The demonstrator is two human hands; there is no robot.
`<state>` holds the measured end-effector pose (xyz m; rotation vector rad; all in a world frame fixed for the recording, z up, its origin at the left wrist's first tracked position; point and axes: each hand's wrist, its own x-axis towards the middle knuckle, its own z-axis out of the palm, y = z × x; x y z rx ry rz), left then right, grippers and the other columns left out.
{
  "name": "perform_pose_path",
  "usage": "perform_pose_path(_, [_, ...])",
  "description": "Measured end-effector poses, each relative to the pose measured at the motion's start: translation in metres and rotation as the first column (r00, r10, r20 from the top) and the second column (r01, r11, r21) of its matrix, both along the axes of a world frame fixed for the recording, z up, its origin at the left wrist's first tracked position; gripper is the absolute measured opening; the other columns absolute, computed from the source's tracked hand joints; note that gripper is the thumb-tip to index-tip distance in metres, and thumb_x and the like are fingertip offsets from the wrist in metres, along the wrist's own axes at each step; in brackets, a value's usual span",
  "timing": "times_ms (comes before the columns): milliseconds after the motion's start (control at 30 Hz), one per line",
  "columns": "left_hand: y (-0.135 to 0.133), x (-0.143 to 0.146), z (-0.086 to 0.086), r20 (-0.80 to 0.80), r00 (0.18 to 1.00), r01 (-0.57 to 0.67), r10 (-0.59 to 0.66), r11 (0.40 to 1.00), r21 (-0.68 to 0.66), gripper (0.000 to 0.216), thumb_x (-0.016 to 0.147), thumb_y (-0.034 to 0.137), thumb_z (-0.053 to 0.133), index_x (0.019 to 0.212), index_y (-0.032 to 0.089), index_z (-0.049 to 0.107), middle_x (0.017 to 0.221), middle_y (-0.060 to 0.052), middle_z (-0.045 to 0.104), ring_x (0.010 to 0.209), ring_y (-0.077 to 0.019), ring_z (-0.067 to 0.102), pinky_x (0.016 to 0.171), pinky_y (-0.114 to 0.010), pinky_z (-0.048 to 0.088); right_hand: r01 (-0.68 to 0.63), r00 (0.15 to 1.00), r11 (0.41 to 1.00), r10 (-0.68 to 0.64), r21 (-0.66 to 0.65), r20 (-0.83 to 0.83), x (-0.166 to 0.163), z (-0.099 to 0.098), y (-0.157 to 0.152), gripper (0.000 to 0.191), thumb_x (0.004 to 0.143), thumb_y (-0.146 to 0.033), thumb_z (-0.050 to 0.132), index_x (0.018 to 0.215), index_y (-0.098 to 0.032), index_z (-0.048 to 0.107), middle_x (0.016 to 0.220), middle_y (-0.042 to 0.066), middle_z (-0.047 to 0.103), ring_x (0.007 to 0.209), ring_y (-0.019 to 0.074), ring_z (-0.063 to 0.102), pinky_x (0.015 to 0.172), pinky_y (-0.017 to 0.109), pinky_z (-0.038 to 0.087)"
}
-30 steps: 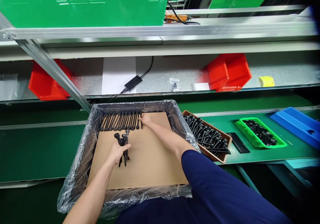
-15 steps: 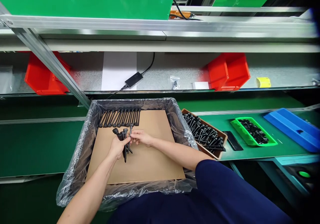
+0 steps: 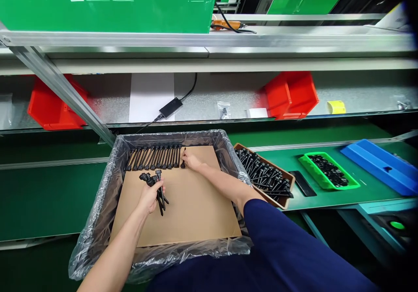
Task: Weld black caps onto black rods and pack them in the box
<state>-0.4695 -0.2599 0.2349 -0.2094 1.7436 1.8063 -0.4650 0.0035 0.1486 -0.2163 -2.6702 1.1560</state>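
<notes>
My left hand has its grip clamped on a small bundle of black bolts, heads fanned out above my fingers, shanks hanging over the cardboard sheet inside the plastic-lined box. Farther in, my right hand pinches a single bolt, setting it at the right end of the row of bolts lined along the sheet's far edge. Beyond the box to the right, on the green surface, sit a brown tray of bolts and a green tray.
</notes>
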Motion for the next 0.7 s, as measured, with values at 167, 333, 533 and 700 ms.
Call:
perform_pose_path(167, [-0.001,0.001,0.001,0.005,0.999,0.053,-0.053,0.998,0.018,0.044,0.052,0.025,0.085,0.09,0.009,0.071,0.073,-0.003,0.065,0.058,-0.0105,0.057,0.055,-0.025,0.047,-0.083,0.996,0.989,0.079,0.123,0.035,-0.009,-0.02,-0.008,0.031,0.08,-0.003,0.049,0.1,-0.013,0.071,0.115,0.014,0.061,0.109,0.0235,0.055,0.102,0.037,0.044])
perform_pose_path(333, [0.002,0.002,-0.001,-0.046,0.999,-0.003,0.003,1.0,0.01,0.047,0.043,0.03,0.089,0.081,0.012,0.068,0.075,-0.003,0.065,0.061,-0.012,0.058,0.058,-0.027,0.047,0.109,0.992,0.985,-0.116,-0.133,-0.046,0.004,-0.005,-0.017,0.026,0.084,-0.01,0.049,0.098,-0.015,0.071,0.112,0.013,0.063,0.108,0.0225,0.057,0.1,0.036,0.045])
perform_pose_path(533, [0.004,0.008,-0.002,-0.073,0.993,0.094,-0.092,0.995,0.016,0.044,0.044,0.033,0.09,0.072,0.013,0.062,0.061,0.002,0.059,0.053,-0.0093,0.052,0.054,-0.024,0.043,-0.031,0.958,0.639,0.239,-0.769,0.159,0.041,0.021,-0.102,0.035,0.084,-0.05,0.063,0.074,-0.017,0.065,0.066,0.0,0.061,0.059,0.0117,0.056,0.056,0.023,0.048])
perform_pose_path(700, [0.003,0.011,-0.001,-0.062,0.991,0.119,-0.119,0.993,-0.002,0.04,0.05,0.032,0.087,0.074,0.012,0.062,0.063,0.001,0.059,0.054,-0.0097,0.053,0.053,-0.024,0.042,0.124,0.982,0.546,0.055,-0.829,0.182,0.042,0.035,-0.106,0.038,0.075,-0.052,0.075,0.068,-0.018,0.059,0.061,-0.003,0.057,0.049,0.0073,0.048,0.045,0.018,0.041])
